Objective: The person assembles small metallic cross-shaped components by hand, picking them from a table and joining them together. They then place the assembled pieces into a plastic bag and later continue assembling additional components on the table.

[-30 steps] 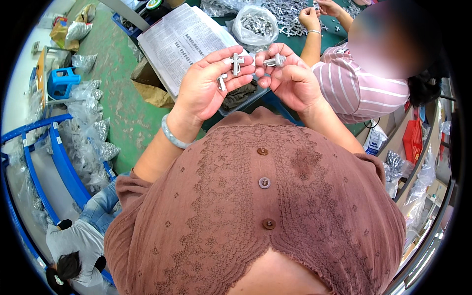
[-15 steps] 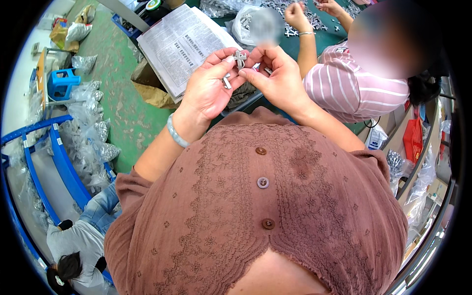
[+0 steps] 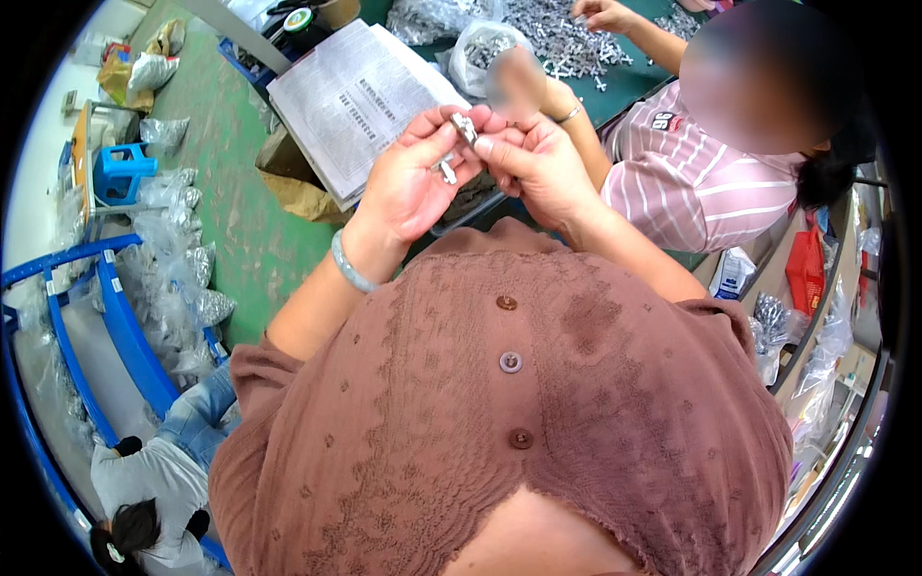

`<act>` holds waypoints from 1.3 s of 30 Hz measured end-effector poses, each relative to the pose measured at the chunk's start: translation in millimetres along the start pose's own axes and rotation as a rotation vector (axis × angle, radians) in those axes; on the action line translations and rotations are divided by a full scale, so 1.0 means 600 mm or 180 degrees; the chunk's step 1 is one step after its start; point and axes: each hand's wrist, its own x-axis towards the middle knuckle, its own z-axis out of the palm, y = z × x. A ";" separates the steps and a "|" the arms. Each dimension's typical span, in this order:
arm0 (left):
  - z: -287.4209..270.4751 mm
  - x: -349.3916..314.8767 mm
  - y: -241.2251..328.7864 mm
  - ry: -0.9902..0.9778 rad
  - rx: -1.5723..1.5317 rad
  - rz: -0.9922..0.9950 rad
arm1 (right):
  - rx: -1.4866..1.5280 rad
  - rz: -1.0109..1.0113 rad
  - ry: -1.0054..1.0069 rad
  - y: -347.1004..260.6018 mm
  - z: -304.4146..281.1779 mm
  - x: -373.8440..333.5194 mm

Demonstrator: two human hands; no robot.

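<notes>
Both my hands are raised together in front of my chest. Between the fingertips of my left hand (image 3: 415, 175) and my right hand (image 3: 543, 163) is a small silver metal cross (image 3: 465, 127), now tilted and partly covered by fingers. A second small silver metal piece (image 3: 448, 173) lies in the curled fingers of my left hand, below the first. My left fingers are pinched around the cross. The right thumb and forefinger press on its right side, and the other right fingers are curled under, so whether they hold anything more is hidden.
A stack of newspaper (image 3: 360, 101) lies beyond my left hand. Past my hands, a plastic bag of metal pieces (image 3: 475, 53) and a heap of silver crosses (image 3: 576, 48) sit on the green table (image 3: 629, 82). A co-worker's arm (image 3: 567, 106) reaches close to my right hand.
The cross has been turned from facing me to a slanted, edge-on pose. My right fingers have closed in. The co-worker's near arm has come down toward my hands; their other hand has shifted left.
</notes>
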 end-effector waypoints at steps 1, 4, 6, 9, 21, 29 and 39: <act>0.001 -0.002 -0.002 0.0071 0.0056 -0.0007 | 0.0014 0.0003 -0.0006 0.003 -0.002 -0.002; 0.014 -0.004 -0.001 0.0182 0.0133 0.0014 | 0.0024 -0.0113 0.0035 0.005 -0.008 -0.002; 0.019 -0.007 -0.002 0.0197 0.0056 0.0009 | -0.0188 -0.0425 0.0073 0.004 -0.008 -0.001; 0.027 -0.005 -0.010 0.0215 0.0402 0.0115 | -0.0706 -0.1011 0.0146 0.017 -0.011 0.004; 0.008 0.028 -0.006 0.0178 -0.0088 -0.0297 | -0.0374 -0.0434 0.0184 -0.013 -0.025 0.004; -0.011 0.061 -0.028 -0.0001 -0.0528 -0.0854 | -0.1164 -0.1211 0.0175 -0.020 -0.030 0.020; -0.045 0.067 -0.020 0.0221 -0.0014 -0.0941 | -0.3654 -0.1633 0.1250 -0.058 -0.111 0.134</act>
